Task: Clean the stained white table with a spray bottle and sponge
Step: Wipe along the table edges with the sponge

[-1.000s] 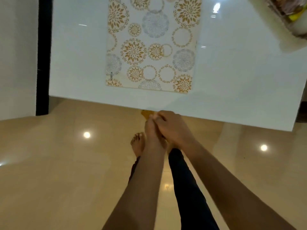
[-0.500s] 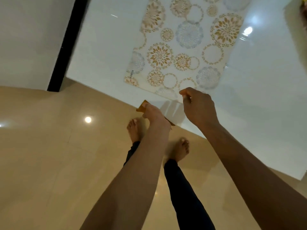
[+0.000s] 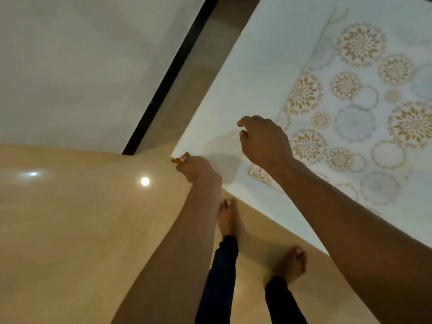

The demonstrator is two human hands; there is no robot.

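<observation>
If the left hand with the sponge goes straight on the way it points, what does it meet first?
Probably the near corner of the white table: the left hand holds the sponge right at it. Height is unclear.
</observation>
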